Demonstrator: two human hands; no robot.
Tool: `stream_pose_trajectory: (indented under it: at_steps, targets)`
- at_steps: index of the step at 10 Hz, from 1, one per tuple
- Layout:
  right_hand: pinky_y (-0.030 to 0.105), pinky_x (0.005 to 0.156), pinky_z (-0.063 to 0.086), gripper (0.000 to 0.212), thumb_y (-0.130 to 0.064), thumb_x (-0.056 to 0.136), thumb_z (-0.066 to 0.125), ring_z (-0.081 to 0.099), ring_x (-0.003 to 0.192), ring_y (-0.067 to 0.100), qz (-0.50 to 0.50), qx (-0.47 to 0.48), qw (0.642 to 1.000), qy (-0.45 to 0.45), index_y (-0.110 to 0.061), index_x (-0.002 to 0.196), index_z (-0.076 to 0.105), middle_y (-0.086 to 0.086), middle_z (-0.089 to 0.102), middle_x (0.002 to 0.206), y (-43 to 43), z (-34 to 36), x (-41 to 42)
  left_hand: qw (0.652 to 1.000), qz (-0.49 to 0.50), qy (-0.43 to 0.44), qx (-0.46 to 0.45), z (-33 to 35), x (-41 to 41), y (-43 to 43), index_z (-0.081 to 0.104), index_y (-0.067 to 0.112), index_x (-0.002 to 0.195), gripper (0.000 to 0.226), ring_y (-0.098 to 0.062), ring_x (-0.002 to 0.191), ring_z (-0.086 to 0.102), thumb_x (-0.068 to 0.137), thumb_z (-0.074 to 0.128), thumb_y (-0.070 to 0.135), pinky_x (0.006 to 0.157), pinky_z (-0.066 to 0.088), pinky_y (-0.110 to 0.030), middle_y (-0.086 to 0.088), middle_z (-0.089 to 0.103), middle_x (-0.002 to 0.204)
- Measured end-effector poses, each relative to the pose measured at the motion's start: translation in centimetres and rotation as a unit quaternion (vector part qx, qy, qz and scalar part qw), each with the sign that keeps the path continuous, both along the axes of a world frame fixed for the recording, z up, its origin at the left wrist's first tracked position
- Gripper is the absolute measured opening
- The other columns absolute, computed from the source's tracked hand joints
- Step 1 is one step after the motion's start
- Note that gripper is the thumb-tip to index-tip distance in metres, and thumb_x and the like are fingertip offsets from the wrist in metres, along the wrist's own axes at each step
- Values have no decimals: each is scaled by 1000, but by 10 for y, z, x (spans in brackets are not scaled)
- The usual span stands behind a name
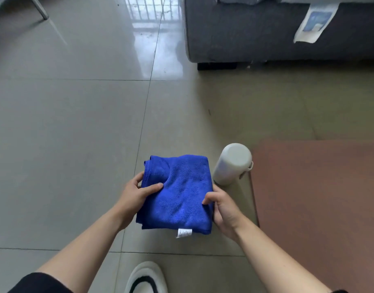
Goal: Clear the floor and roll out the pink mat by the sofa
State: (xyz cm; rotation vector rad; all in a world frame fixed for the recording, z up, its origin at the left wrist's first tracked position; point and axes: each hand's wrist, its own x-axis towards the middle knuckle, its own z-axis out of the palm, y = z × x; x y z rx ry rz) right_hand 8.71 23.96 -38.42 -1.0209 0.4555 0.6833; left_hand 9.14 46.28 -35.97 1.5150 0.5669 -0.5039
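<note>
A folded blue towel (181, 193) with a white label at its near edge is held above the tiled floor. My left hand (135, 195) grips its left edge, thumb on top. My right hand (222, 210) grips its right edge. A white bottle (232, 163) stands upright on the floor just right of the towel. The grey sofa (266, 32) stands at the far right. No pink mat shows in view.
A reddish-brown table top (321, 208) fills the right side, close to the bottle. A white cloth (315, 22) hangs over the sofa front. A chair leg (40, 9) stands at the far left. My white slipper (148, 278) is at the bottom edge. Grey floor tiles (65, 123) spread to the left.
</note>
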Motion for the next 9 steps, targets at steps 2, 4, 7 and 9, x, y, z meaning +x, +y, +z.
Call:
stream_pose_trajectory:
  at_steps: [2, 4, 7, 9]
  targets:
    - [39, 84, 51, 42, 13, 72, 52, 65, 89, 28, -44, -149, 988, 5, -3, 110, 62, 11, 68, 96, 15, -11, 20, 997, 57, -20, 54, -13, 26, 6, 52, 33, 127, 57, -17, 82, 74, 77, 77, 24, 63, 54, -25, -1, 76, 96]
    - [23, 60, 47, 75, -14, 77, 61, 60, 73, 11, 121, -338, 933, -38, -37, 143, 36, -11, 61, 89, 19, -24, 8, 979, -70, 16, 189, -31, 6, 0, 28, 29, 146, 81, -21, 104, 60, 77, 54, -6, 86, 52, -35, 0, 55, 130]
    - [26, 104, 38, 64, -25, 85, 61, 52, 123, 17, 280, -450, 833, -156, -20, 145, 39, 2, 53, 140, 12, 5, 11, 938, -127, 29, 322, -38, 5, 0, 22, 30, 149, 80, -29, 117, 51, 80, 50, 3, 97, 45, -41, -10, 47, 136]
    - [24, 73, 52, 23, -31, 84, 66, 63, 77, 4, 289, -374, 858, -201, -25, 106, 69, -4, 72, 92, -27, 98, 12, 846, -216, -33, 486, -38, 1, -11, 5, 28, 153, 82, -27, 143, 13, 86, 52, 21, 112, 26, -44, -8, 10, 158]
